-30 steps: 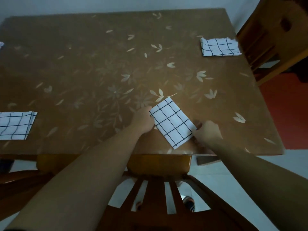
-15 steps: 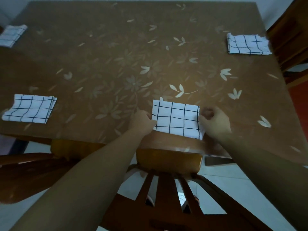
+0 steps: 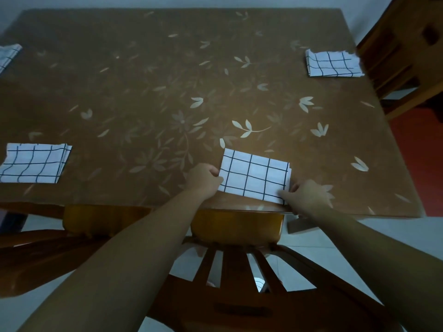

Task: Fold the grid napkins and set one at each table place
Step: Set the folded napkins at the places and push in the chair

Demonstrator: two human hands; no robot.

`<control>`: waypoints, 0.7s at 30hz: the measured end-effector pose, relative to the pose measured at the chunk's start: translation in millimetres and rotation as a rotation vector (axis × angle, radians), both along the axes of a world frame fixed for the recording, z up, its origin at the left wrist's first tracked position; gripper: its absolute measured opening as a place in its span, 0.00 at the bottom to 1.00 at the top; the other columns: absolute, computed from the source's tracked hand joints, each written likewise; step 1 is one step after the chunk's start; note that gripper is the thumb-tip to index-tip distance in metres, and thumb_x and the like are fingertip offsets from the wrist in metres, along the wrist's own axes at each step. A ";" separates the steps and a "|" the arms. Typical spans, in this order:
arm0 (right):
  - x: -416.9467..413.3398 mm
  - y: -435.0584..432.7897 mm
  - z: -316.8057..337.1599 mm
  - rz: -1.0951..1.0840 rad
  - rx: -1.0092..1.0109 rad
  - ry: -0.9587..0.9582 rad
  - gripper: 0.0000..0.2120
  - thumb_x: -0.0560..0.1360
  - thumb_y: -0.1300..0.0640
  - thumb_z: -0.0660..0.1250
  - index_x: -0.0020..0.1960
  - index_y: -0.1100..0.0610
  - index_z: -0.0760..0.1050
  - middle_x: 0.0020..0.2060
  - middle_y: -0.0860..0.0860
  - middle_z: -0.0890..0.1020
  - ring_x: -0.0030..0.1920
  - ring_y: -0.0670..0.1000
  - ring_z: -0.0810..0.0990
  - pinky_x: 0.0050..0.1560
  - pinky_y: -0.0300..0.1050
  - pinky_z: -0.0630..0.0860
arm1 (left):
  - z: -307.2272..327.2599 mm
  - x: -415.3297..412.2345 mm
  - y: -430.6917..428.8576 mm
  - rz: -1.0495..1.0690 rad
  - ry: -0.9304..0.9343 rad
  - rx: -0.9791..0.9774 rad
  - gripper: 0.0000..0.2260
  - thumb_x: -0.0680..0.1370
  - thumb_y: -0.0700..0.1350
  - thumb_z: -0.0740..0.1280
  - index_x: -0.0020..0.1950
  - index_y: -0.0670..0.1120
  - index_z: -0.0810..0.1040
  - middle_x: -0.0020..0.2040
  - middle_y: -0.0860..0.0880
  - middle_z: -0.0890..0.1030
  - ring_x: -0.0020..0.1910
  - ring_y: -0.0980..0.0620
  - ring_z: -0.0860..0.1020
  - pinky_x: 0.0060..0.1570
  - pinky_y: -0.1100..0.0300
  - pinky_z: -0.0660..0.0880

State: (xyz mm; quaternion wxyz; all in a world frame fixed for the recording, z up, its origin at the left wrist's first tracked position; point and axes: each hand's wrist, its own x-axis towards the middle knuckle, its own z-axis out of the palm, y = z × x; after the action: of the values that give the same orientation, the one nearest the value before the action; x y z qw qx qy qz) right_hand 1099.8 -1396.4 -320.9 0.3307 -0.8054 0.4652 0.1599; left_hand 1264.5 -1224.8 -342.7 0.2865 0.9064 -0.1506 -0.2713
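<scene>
A folded white napkin with a black grid [image 3: 254, 178] lies flat near the front edge of the brown leaf-patterned table [image 3: 167, 104]. My left hand [image 3: 203, 179] pinches its left edge. My right hand [image 3: 308, 196] pinches its near right corner. Three more folded grid napkins lie on the table: one at the near left [image 3: 33, 162], one at the far right [image 3: 333, 63], one at the far left edge [image 3: 8, 55], partly cut off by the frame.
A wooden chair [image 3: 237, 271] stands below me against the table's front edge, with a second chair [image 3: 36, 243] to its left. Another wooden chair [image 3: 405, 46] stands at the table's right side. Pale floor tiles show beneath.
The napkin in my hands turned from a diagonal lie to square with the table's front edge and settled flat. My right hand shifted down to its near right corner.
</scene>
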 end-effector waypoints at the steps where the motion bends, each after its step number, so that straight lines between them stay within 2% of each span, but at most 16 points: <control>1: -2.6 1.3 -0.6 0.014 -0.027 0.010 0.20 0.76 0.44 0.66 0.38 0.60 0.80 0.30 0.54 0.82 0.31 0.52 0.82 0.34 0.44 0.79 | 0.8 -1.3 0.9 -0.005 0.001 0.006 0.13 0.78 0.45 0.69 0.61 0.42 0.80 0.59 0.45 0.81 0.57 0.47 0.79 0.50 0.61 0.71; 3: -5.6 1.9 -1.4 -0.029 0.002 -0.028 0.21 0.77 0.43 0.65 0.38 0.60 0.79 0.30 0.54 0.83 0.31 0.52 0.83 0.32 0.43 0.80 | 2.4 -3.1 2.6 -0.017 0.013 0.010 0.14 0.77 0.45 0.70 0.61 0.41 0.81 0.58 0.44 0.82 0.56 0.47 0.80 0.51 0.60 0.73; 5: -5.0 1.7 -3.0 -0.090 0.060 -0.067 0.18 0.76 0.46 0.67 0.39 0.60 0.78 0.33 0.54 0.83 0.32 0.52 0.84 0.32 0.43 0.81 | 2.6 -3.8 5.6 -0.012 0.038 -0.002 0.13 0.77 0.45 0.71 0.59 0.41 0.81 0.55 0.43 0.83 0.52 0.46 0.81 0.52 0.57 0.77; 9: 6.4 2.3 -3.8 -0.250 0.196 -0.138 0.09 0.75 0.55 0.71 0.40 0.60 0.77 0.36 0.57 0.84 0.37 0.55 0.85 0.39 0.48 0.83 | 1.9 -2.0 17.1 0.033 0.049 -0.023 0.10 0.76 0.46 0.72 0.55 0.43 0.81 0.52 0.44 0.83 0.50 0.46 0.82 0.54 0.50 0.79; 12: 21.5 2.5 -2.9 -0.287 0.204 -0.234 0.05 0.74 0.60 0.72 0.40 0.57 0.79 0.37 0.55 0.84 0.40 0.55 0.85 0.47 0.52 0.83 | 6.4 6.3 23.9 0.090 -0.033 -0.057 0.09 0.76 0.47 0.71 0.54 0.45 0.81 0.52 0.47 0.82 0.50 0.49 0.80 0.53 0.51 0.79; 15: 32.1 2.2 -0.5 -0.226 0.117 -0.289 0.07 0.73 0.62 0.71 0.39 0.53 0.78 0.40 0.53 0.84 0.39 0.51 0.83 0.46 0.46 0.81 | 12.9 16.1 23.8 0.119 -0.103 -0.090 0.10 0.76 0.46 0.71 0.57 0.45 0.81 0.54 0.47 0.81 0.50 0.51 0.76 0.49 0.58 0.73; 18: 28.8 1.5 -1.1 -0.077 0.020 -0.189 0.05 0.73 0.61 0.70 0.41 0.53 0.76 0.44 0.54 0.82 0.44 0.52 0.81 0.47 0.47 0.79 | 11.3 13.6 21.4 0.058 -0.099 -0.080 0.11 0.76 0.44 0.72 0.57 0.45 0.79 0.56 0.47 0.80 0.50 0.52 0.74 0.47 0.60 0.70; 19: 26.4 3.0 -0.5 0.011 -0.024 -0.127 0.03 0.74 0.59 0.69 0.45 0.53 0.75 0.45 0.53 0.81 0.44 0.53 0.80 0.47 0.48 0.78 | 8.6 10.2 21.8 0.023 -0.096 -0.063 0.11 0.75 0.44 0.72 0.57 0.46 0.78 0.56 0.47 0.80 0.50 0.52 0.74 0.47 0.60 0.70; 21: 23.1 7.8 -1.9 0.226 -0.145 -0.027 0.12 0.75 0.54 0.66 0.58 0.53 0.72 0.49 0.53 0.79 0.46 0.54 0.79 0.49 0.52 0.79 | 4.4 3.9 22.6 -0.038 -0.105 -0.015 0.11 0.75 0.44 0.72 0.57 0.47 0.78 0.56 0.48 0.80 0.49 0.52 0.74 0.45 0.60 0.69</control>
State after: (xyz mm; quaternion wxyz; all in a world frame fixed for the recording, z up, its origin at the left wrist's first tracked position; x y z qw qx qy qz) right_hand 1122.9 -1388.7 -322.8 0.2576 -0.8766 0.3772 0.1513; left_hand 1268.4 -1202.2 -338.3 0.2797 0.9142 -0.1847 -0.2277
